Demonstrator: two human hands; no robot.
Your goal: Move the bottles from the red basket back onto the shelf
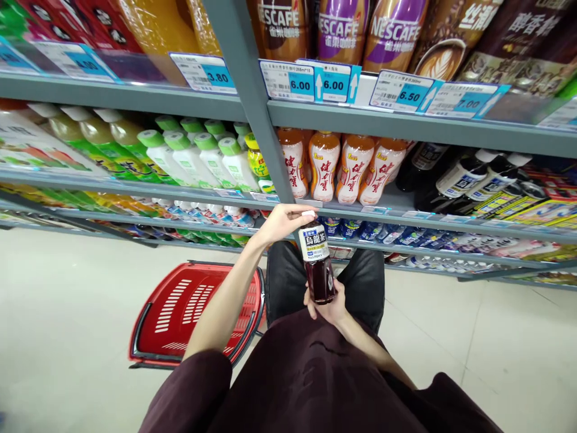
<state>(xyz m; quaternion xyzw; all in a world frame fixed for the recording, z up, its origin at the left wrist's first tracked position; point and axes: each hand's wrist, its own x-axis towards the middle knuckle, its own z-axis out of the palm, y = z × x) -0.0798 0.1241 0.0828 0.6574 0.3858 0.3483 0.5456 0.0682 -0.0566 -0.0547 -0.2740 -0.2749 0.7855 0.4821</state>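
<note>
Between my two hands is a bottle of dark oolong tea (319, 258) with a white cap and a white label, held nearly upright in front of my knees. My left hand (283, 222) is at its top, with fingers and thumb about the cap. Below, my right hand (328, 305) cups the base, fingers curled under and around it. Just beyond the bottle, orange-capped drink bottles (324, 167) stand in a row on the shelf. Similar dark bottles with white labels (464, 177) stand farther right on that shelf.
A red shopping basket (180, 313) sits on the floor at my left. The grey shelf upright (256, 90) and shelf edges (406, 123) run close in front. Above are coffee bottles (342, 30) and price tags (401, 93); white bottles with green caps (189, 156) stand left.
</note>
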